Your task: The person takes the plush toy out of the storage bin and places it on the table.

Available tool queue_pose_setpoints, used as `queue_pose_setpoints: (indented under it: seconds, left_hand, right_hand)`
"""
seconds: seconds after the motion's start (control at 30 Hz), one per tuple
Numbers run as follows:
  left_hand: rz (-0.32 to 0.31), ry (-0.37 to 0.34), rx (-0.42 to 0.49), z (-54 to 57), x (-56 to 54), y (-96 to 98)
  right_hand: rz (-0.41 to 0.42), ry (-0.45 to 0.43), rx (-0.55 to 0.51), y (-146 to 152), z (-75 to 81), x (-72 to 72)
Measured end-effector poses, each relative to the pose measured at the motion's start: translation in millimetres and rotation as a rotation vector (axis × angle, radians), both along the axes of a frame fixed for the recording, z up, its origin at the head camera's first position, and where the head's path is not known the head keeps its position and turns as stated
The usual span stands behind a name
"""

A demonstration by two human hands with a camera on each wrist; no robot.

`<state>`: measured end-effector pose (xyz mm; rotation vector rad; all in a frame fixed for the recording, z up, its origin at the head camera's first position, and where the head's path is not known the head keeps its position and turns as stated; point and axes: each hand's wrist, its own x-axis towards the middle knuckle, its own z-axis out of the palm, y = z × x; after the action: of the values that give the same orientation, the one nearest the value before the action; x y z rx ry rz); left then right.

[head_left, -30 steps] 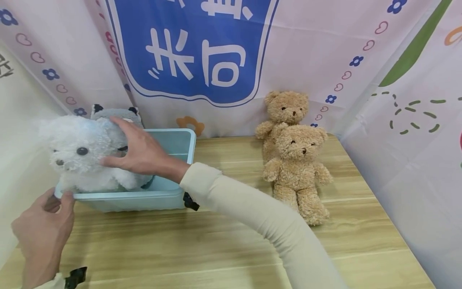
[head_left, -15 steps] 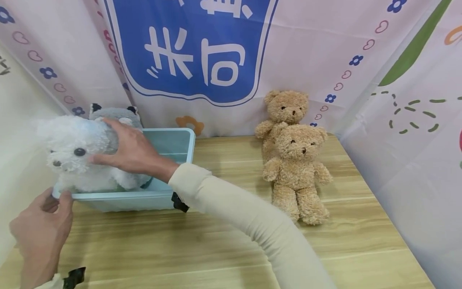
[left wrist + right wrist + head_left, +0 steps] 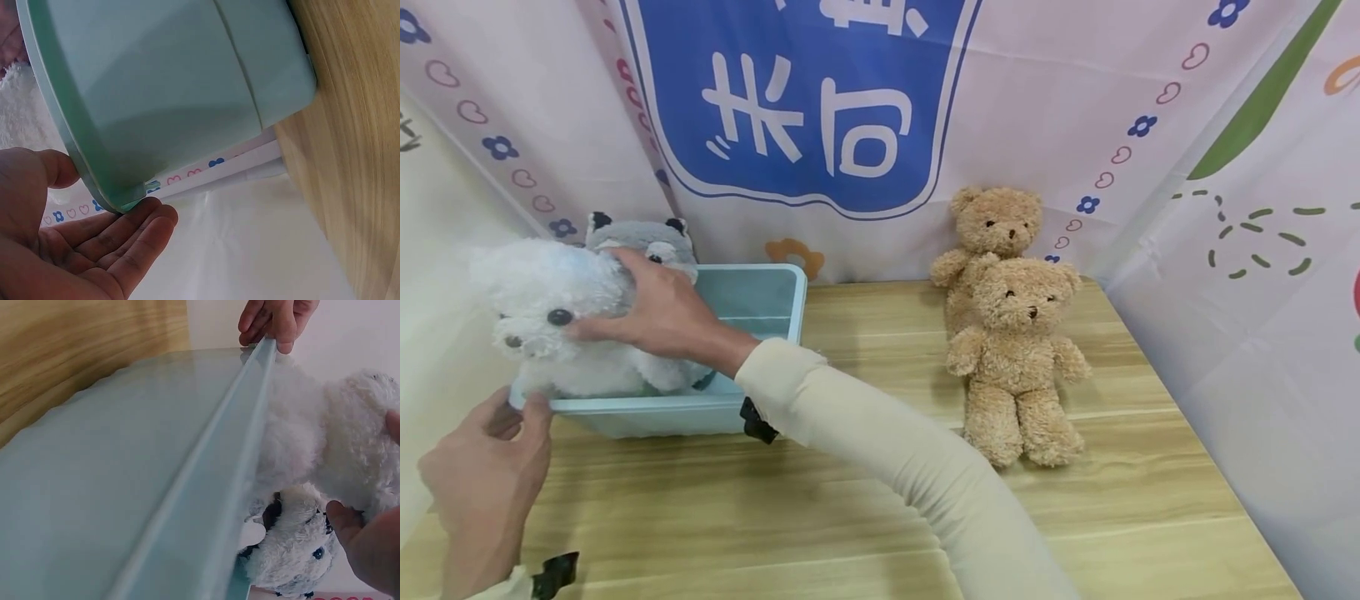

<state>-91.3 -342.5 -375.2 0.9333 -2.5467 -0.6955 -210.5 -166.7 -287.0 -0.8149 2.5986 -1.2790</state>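
A light blue plastic bin (image 3: pixel 662 419) stands at the left of the table. A fluffy white plush dog (image 3: pixel 587 371) sits in its left end, facing left. My right hand (image 3: pixel 666 315) grips the dog's head from behind, thumb near the eye, other fingers over the far side. Behind it, a grey-and-white plush animal (image 3: pixel 640 237) with black ear tips is partly hidden by the dog and my hand. My left hand (image 3: pixel 490 458) pinches the bin's near left corner; in the left wrist view its thumb (image 3: pixel 60 170) is on the rim and the fingers (image 3: pixel 134 240) lie beneath.
Two tan teddy bears (image 3: pixel 1018 362) sit at the back right, one in front of the other. A printed cloth (image 3: pixel 880 200) hangs behind the table, and another cloth (image 3: pixel 1262 333) borders it on the right. The bin's right end (image 3: pixel 767 292) shows bare floor and wall.
My right hand and forearm have shifted left with the white dog's head, which tips slightly further left. More of the grey plush's face now shows. My left hand stays at the bin's corner.
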Motion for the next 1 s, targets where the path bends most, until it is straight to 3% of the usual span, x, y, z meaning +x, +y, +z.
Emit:
queue_pose_setpoints:
  seconds: [0.33, 0.7, 1.0]
  left_hand:
    - [-0.016, 0.042, -0.017, 0.2, -0.1, 3.6]
    - [-0.021, 0.071, -0.036, -1.7, -1.6, 4.2]
    - [0.015, 0.013, -0.005, -2.5, -0.9, 4.0]
  right_hand:
    - [-0.084, 0.104, 0.1, -1.9, -0.7, -1.3]
    - [-0.079, 0.133, 0.041, 5.3, -6.2, 1.5]
    - [-0.068, 0.178, -0.027, 12.8, -5.0, 3.8]
